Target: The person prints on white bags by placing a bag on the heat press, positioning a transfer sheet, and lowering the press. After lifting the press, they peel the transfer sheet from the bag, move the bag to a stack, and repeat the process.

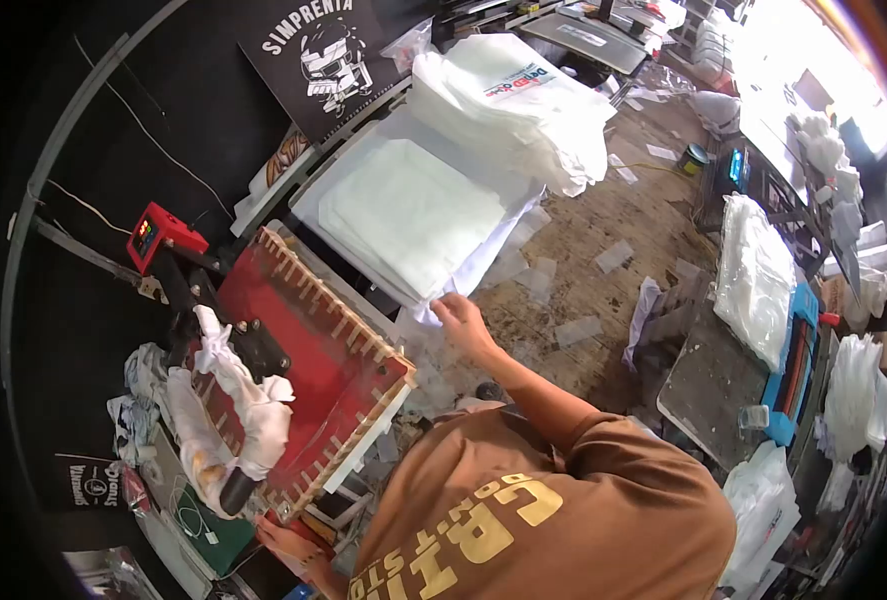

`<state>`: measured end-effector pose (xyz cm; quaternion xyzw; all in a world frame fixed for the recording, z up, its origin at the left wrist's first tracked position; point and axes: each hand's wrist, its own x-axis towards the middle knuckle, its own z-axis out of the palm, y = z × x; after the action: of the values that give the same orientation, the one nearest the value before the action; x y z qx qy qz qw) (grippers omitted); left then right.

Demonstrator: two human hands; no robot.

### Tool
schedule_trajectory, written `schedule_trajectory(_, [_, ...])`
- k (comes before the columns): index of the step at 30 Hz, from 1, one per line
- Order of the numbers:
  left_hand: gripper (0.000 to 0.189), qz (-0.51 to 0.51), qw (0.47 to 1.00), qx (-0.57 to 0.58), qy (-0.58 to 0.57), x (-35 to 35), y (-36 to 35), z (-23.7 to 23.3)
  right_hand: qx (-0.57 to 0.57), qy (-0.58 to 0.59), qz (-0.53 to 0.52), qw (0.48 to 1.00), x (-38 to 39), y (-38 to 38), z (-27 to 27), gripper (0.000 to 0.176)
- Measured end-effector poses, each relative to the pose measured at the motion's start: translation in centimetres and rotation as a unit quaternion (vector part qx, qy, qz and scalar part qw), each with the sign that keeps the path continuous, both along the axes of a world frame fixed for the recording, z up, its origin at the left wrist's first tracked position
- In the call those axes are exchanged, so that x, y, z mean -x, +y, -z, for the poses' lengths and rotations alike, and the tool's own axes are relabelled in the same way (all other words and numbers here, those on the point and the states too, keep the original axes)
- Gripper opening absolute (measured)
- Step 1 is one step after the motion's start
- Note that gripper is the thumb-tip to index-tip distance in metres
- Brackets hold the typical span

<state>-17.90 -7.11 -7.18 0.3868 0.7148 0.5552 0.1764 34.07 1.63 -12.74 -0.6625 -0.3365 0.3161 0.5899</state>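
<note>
brown shirt (553, 500) — right hand (462, 325) at white stack (403, 215)

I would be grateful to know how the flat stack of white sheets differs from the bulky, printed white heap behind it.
The flat white stack lies level, while the bulky white heap rises in drooping folds. The stack shows no print on top; the heap bears red lettering. The right hand is at the stack's near corner; the heap lies farther off. Both are white and layered.
</note>
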Motion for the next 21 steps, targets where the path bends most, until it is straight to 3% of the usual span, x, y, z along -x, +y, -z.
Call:
schedule_trajectory(2, [0.04, -0.035, 0.967, -0.038, 0.25, -4.4, -3.4, -0.7, 0.011, -0.062, -0.086, 0.994, 0.5, 0.3, 1.9, 0.036])
schedule_trajectory(5, [0.037, 0.049, 0.961, -0.008, 0.271, -6.5, -4.6, 2.7, 0.058, 0.091, -0.222, 0.969, 3.2, 2.3, 3.2, 0.059])
schedule_trajectory(7, [0.035, 0.135, 0.947, 0.024, 0.289, -7.7, -5.2, 5.7, 0.159, 0.176, -0.276, 0.931, 4.6, 3.3, 2.7, 0.075])
schedule_trajectory(9, [0.033, 0.177, 0.94, 0.038, 0.289, -10.5, -5.2, 6.3, 0.116, 0.141, -0.365, 0.913, 6.8, 5.3, 8.6, 0.087])
schedule_trajectory(11, [0.021, 0.27, 0.899, -0.069, 0.338, -15.7, -2.5, 4.8, -0.09, 0.002, -0.369, 0.925, 9.7, 6.5, 17.4, 0.09])
schedule_trajectory(13, [0.016, 0.309, 0.892, -0.048, 0.328, -18.8, -1.1, 4.2, 0.075, 0.153, -0.37, 0.913, 9.6, 5.7, 12.1, 0.095])
schedule_trajectory(15, [0.018, 0.275, 0.888, -0.106, 0.353, -21.5, 0.0, 3.4, 0.041, 0.097, -0.357, 0.928, 9.7, 6.0, 12.3, 0.094])
schedule_trajectory(17, [0.023, 0.274, 0.877, -0.093, 0.383, -21.6, 1.1, 3.8, 0.058, 0.074, -0.347, 0.933, 8.8, 5.7, 10.2, 0.09])
schedule_trajectory(21, [0.033, 0.279, 0.886, 0.007, 0.37, -21.8, 4.6, 4.0, 0.034, 0.006, -0.323, 0.946, 8.7, 4.5, 6.0, 0.091])
